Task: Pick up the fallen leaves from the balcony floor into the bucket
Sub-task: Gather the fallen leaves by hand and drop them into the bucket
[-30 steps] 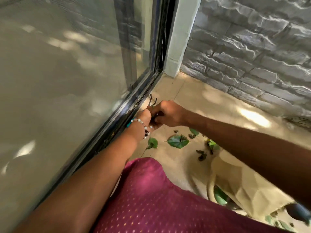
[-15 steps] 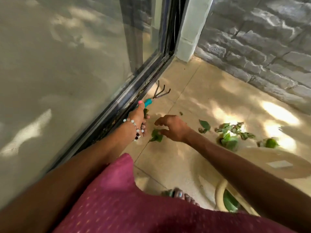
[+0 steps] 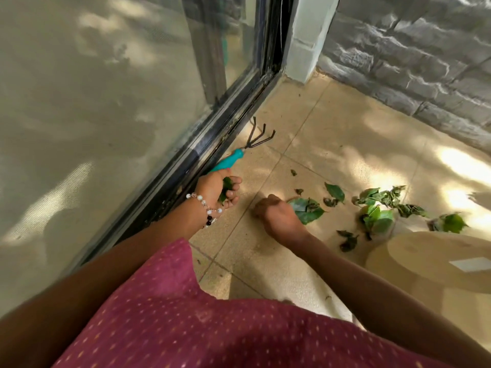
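Leaves on the balcony floor (image 3: 332, 134), loose scatter at 3 o'clock of the right hand (image 3: 279, 216): one big green leaf (image 3: 309, 211) just beside/under its knuckles, one single leaf (image 3: 335, 192) past it, a clump of several (image 3: 377, 205) further out, one leaf (image 3: 451, 223) at the far edge, one dark curled leaf (image 3: 348, 240) at 5 o'clock, two or three tiny bits near 12. Exact total unclear in the clump.

Bucket (image 3: 435, 264): beige, one, at 4 o'clock of the right hand, rim partly out of frame.

Left hand (image 3: 219, 191): curled around one teal-handled hand rake (image 3: 239, 155) plus a wad of green leaf (image 3: 225, 188); three rake prongs point to 1 o'clock along the door track (image 3: 212, 147).

Right hand: fingers curled in, low over the floor; can't tell if it grips anything.

Hands apart. One bead bracelet (image 3: 206, 205) on the left wrist.
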Motion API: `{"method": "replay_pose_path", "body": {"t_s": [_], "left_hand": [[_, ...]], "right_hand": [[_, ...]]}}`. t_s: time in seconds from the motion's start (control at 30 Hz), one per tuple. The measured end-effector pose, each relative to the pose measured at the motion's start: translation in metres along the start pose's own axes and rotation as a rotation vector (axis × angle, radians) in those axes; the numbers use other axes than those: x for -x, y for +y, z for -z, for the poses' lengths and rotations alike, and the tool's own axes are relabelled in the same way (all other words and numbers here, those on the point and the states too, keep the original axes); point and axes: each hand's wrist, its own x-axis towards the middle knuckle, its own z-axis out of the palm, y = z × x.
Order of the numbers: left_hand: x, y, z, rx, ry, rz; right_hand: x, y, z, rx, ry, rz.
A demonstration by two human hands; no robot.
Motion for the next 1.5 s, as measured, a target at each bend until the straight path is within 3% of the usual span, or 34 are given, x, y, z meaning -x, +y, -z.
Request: {"method": "replay_pose_path", "body": {"t_s": [0.1,0.2,0.27,0.33,0.47,0.53,0.6,0.67,0.73,0.83,0.9,0.97,1.03,1.13,1.23,1.4,1.5], "left_hand": [[-0.001,-0.005,-0.002,0.003,-0.028,-0.039],[-0.003,-0.009,-0.014,0.03,-0.051,-0.051],[-0.001,-0.012,-0.026,0.059,-0.068,-0.061],[0.0,-0.015,-0.036,0.095,-0.062,-0.083],[0.012,-0.019,-0.054,0.277,-0.03,-0.034],[0.012,-0.02,-0.06,0.319,-0.025,-0.018],[0.01,-0.023,-0.06,0.285,-0.021,-0.011],[0.006,-0.024,-0.055,0.217,-0.043,-0.011],[0.002,-0.023,-0.049,0.158,-0.03,-0.039],[0.003,-0.013,-0.043,0.178,-0.075,-0.032],[0.003,-0.008,-0.04,0.292,-0.153,0.003],[0.003,-0.005,-0.038,0.356,-0.239,0.006],[0.004,-0.004,-0.039,0.393,-0.304,-0.005],[0.004,-0.001,-0.038,0.405,-0.291,-0.011],[0.003,-0.003,-0.037,0.32,-0.178,-0.022],[0.004,-0.018,-0.045,0.06,-0.028,-0.025],[0.006,-0.022,-0.049,0.016,-0.031,0.03]], "right_hand": [[-0.006,0.006,0.031,-0.306,0.172,-0.287],[-0.019,-0.004,0.065,-0.977,0.391,-0.64],[-0.024,-0.016,0.08,-1.235,0.427,-0.675],[-0.025,-0.026,0.084,-1.13,0.416,-0.603],[-0.016,-0.033,0.07,-0.556,0.397,-0.387],[-0.011,-0.03,0.062,-0.286,0.422,-0.192],[-0.006,-0.025,0.058,-0.064,0.289,-0.069],[-0.002,-0.014,0.06,0.039,0.041,-0.09],[0.002,-0.005,0.069,-0.17,-0.014,-0.187],[0.003,0.005,0.087,-0.822,0.252,-0.577],[0.005,0.016,0.091,-0.779,0.165,-0.652],[0.008,0.016,0.085,-0.677,-0.086,-0.625],[0.008,0.008,0.071,-0.798,-0.185,-0.561],[0.004,-0.006,0.058,-0.987,-0.037,-0.497],[0.001,-0.003,0.069,-1.007,0.099,-0.533],[0.004,-0.005,0.069,-0.75,0.244,-0.469],[0.001,-0.014,0.061,-0.45,0.281,-0.434]]}}
